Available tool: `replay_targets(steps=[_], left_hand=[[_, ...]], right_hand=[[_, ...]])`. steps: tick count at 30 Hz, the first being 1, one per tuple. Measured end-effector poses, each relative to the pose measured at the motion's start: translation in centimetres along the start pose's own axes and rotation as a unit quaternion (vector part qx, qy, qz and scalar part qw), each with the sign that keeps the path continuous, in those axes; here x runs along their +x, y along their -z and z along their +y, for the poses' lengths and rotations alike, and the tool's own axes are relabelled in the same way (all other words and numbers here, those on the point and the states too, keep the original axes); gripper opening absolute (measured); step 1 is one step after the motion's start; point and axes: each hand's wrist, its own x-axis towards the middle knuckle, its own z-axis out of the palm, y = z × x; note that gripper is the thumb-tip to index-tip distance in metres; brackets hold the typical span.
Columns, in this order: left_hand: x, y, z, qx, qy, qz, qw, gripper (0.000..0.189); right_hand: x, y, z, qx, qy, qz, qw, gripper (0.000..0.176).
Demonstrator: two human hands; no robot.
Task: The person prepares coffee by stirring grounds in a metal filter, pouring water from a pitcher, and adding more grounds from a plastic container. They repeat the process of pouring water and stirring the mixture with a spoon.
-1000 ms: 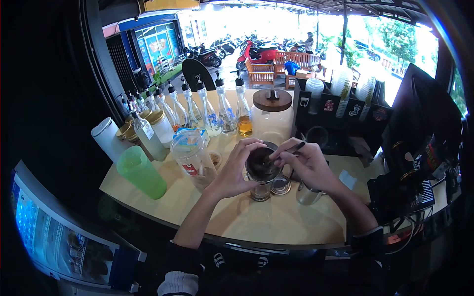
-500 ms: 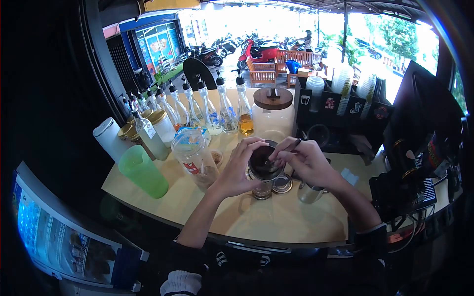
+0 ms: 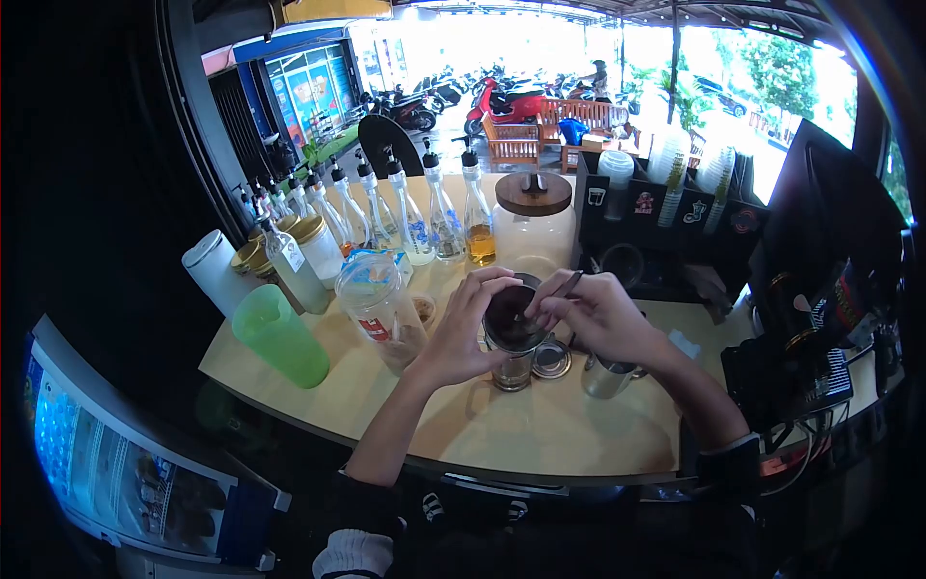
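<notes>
While working at frame centre, steadies the filter cup (image 3: 511, 326), perched on a small glass (image 3: 511, 374), with left hand (image 3: 461, 333) fingers curled around its rim. Pinches a thin dark stirrer (image 3: 566, 285) between right hand (image 3: 593, 314) thumb and fingertips, tip dipped into the cup. Looks like stirring or levelling the dark contents. Calls next for a firm hold on the rim and small, gentle strokes, clear of the round lid (image 3: 552, 360) and metal jug (image 3: 606, 378) just right of centre

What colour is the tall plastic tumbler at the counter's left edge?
The tumbler is translucent green, seen in the head view.
</notes>
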Motion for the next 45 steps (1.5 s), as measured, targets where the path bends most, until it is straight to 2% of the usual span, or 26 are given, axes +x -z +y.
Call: replay_targets(steps=[2,3,6,8,11,13,17,21,24,26,29,32,36,38,41,45], left_hand=[[0.1,0.1,0.1,0.012,0.0,-0.005,1.0,0.077],[0.1,0.1,0.3,0.011,0.003,-0.001,1.0,0.077],[0.0,0.0,0.3,0.021,0.003,0.007,1.0,0.078],[0.0,-0.1,0.3,0.032,-0.002,0.009,0.999,0.078],[-0.3,-0.2,0.0,0.002,0.007,0.024,1.0,0.079],[-0.5,-0.3,0.0,0.009,-0.002,0.045,0.999,0.081],[-0.5,-0.9,-0.6,-0.016,-0.022,0.077,0.997,0.082],[-0.6,-1.0,-0.5,-0.023,-0.032,0.099,0.994,0.082],[-0.7,-1.1,-0.3,-0.028,-0.031,0.095,0.995,0.082],[-0.8,-1.1,-0.3,-0.031,-0.028,0.092,0.995,0.082],[-0.8,-1.1,-0.4,-0.037,-0.025,0.095,0.994,0.082],[-0.8,-1.1,-0.5,-0.03,-0.023,0.088,0.995,0.083],[-1.0,-1.2,-0.5,-0.034,-0.013,0.093,0.995,0.083],[-0.9,-1.2,-0.6,-0.029,-0.011,0.102,0.994,0.083],[-1.0,-1.4,-0.8,-0.035,-0.009,0.105,0.994,0.083],[-0.9,-1.4,-0.8,-0.034,-0.001,0.108,0.994,0.085]], right_hand=[[0.0,0.0,0.0,-0.018,-0.003,-0.007,1.0,0.012],[0.1,-0.1,0.1,0.013,-0.014,0.035,0.999,0.012],[0.2,-0.9,0.3,0.019,0.0,0.05,0.999,0.012],[-0.4,-1.3,0.0,-0.026,-0.009,0.007,1.0,0.011],[-0.7,-1.2,-0.1,-0.025,-0.021,0.03,0.999,0.011],[-0.8,-1.2,0.0,0.031,-0.003,0.075,0.997,0.011],[-1.6,-2.3,-1.0,-0.024,0.068,0.095,0.993,0.011],[-2.4,-2.8,-1.6,-0.019,0.049,0.09,0.995,0.011],[-2.4,-3.1,-0.3,-0.077,0.078,0.062,0.992,0.012],[-2.4,-2.8,0.0,-0.06,0.037,0.079,0.994,0.012],[-2.4,-2.7,-0.2,-0.021,0.06,0.109,0.992,0.013],[-2.7,-3.2,-0.3,-0.02,0.057,0.084,0.995,0.014],[-2.4,-2.8,0.6,-0.017,0.032,0.086,0.996,0.014],[-2.6,-2.7,0.8,0.034,0.032,0.114,0.992,0.014],[-2.9,-3.4,0.1,0.036,0.059,0.094,0.993,0.014],[-2.1,-3.1,0.9,0.026,0.033,0.096,0.994,0.014]])
